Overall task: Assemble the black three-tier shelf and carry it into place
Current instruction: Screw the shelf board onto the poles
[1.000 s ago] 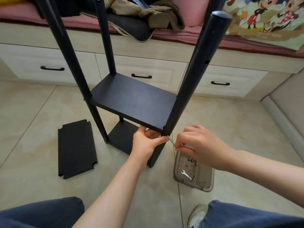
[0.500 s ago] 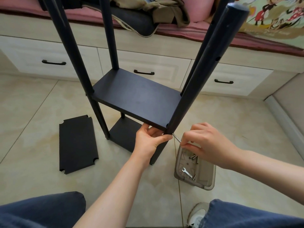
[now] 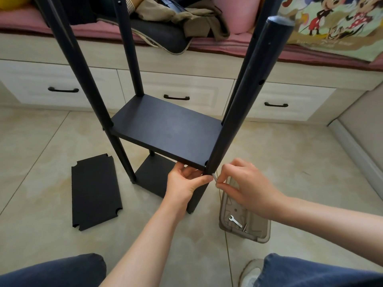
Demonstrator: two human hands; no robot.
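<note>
The black shelf frame stands on the tiled floor, with several round posts and a middle board point(image 3: 167, 129) fitted above a lower board point(image 3: 153, 179). My left hand point(image 3: 184, 183) grips the near right corner of the middle board from below, thumb against the near right post point(image 3: 248, 90). My right hand point(image 3: 246, 185) pinches a small silver screw or key point(image 3: 214, 176) that enters the post at the board's corner. A third loose black board point(image 3: 94, 191) lies flat on the floor to the left.
A clear plastic tray point(image 3: 248, 235) holding a small wrench point(image 3: 235, 221) and screws sits on the floor under my right hand. A window-seat cabinet with drawers point(image 3: 176, 96) runs behind the frame, with cushions and clothes on top. My knees are at the bottom edge.
My right hand has moved in closer to the post, and the silver piece now sits against it. My left hand keeps its grip at the corner.
</note>
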